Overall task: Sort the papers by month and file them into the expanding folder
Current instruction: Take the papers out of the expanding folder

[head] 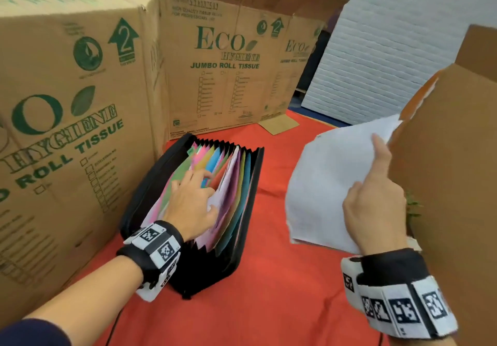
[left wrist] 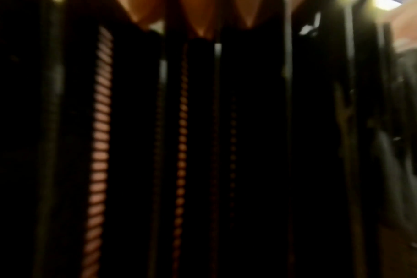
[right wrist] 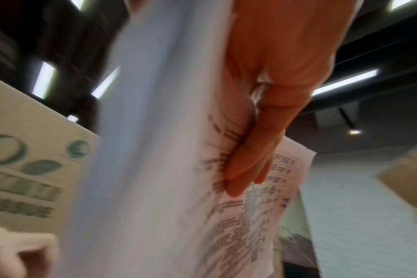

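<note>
Here, left hand [head: 192,197] spread in expanding folder [head: 242,211], right hand [head: 376,206] grip pinching raised papers [head: 328,179].

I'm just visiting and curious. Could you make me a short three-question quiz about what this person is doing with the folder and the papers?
1. True or false: the right hand holds white papers.
2. Where are the left hand's fingers? A) among the expanding folder's dividers B) on the cardboard box
3. What colour is the cloth under the folder?

Key: 1 true; 2 A; 3 red.
</note>
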`<state>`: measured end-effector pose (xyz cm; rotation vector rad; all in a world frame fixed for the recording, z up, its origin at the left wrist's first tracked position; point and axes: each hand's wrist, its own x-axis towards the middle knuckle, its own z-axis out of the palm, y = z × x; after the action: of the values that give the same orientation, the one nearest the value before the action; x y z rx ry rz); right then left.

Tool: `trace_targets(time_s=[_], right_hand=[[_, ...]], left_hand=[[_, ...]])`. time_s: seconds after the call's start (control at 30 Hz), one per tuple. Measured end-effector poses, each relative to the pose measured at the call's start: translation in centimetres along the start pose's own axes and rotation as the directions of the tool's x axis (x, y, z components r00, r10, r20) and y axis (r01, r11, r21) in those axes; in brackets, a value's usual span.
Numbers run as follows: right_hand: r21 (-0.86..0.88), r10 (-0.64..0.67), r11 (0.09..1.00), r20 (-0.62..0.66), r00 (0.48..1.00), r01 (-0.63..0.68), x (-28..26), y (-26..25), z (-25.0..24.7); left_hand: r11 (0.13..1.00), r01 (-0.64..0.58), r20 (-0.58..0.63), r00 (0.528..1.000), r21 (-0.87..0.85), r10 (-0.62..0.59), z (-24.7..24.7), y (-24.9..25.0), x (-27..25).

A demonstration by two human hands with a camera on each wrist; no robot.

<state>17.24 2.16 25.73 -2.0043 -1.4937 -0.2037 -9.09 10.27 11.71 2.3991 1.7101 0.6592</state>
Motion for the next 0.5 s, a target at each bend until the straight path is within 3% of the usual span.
trace_targets(time_s=[0.13, 0.27, 0.33, 0.37, 0.4, 0.43, 0.47, 0.5], right_hand=[[-0.112, -0.271, 0.957, -0.031, 0.962, 0.266, 0.1, -3.3, 2.4], [-0.204, -0.216, 0.944, 0.216, 0.952, 0.26, 0.1, -5.2, 4.3], [-0.032, -0.087, 0.994, 0.295, 0.951, 0.101, 1.0, -3.6, 5.7], [0.157, 0.051, 0.981, 0.354, 0.934, -0.113, 1.4, -2.3, 6.2], [0.36, 0.21, 0.851, 0.433, 0.877, -0.382, 1.7, -1.1, 6.7], [0.485, 0.296, 0.664, 0.528, 0.796, -0.569, 1.8, 0.6, 7.0], [0.544, 0.303, 0.544, 0.582, 0.755, -0.638, 1.4, 2.3, 7.2], [0.549, 0.246, 0.558, 0.607, 0.756, -0.623, 0.8, 3.8, 7.3]], left_hand=[[0.942, 0.021, -0.096, 0.994, -0.335, -0.056, 0.3, 0.0, -0.2], [0.911, 0.073, -0.05, 0.994, -0.407, -0.102, 0.4, 0.6, -0.9], [0.907, 0.065, -0.042, 0.995, -0.417, -0.091, 0.2, 0.7, -1.1], [0.907, 0.054, -0.036, 0.996, -0.418, -0.076, 0.0, 0.9, -1.1], [0.91, 0.04, -0.035, 0.998, -0.412, -0.06, -0.1, 1.0, -1.2], [0.915, 0.038, -0.025, 0.998, -0.402, -0.052, -0.2, 1.0, -1.2], [0.917, 0.031, -0.014, 0.999, -0.397, -0.04, 0.0, 0.9, -1.2], [0.917, 0.035, 0.007, 0.999, -0.397, -0.035, 0.2, 0.7, -1.2]])
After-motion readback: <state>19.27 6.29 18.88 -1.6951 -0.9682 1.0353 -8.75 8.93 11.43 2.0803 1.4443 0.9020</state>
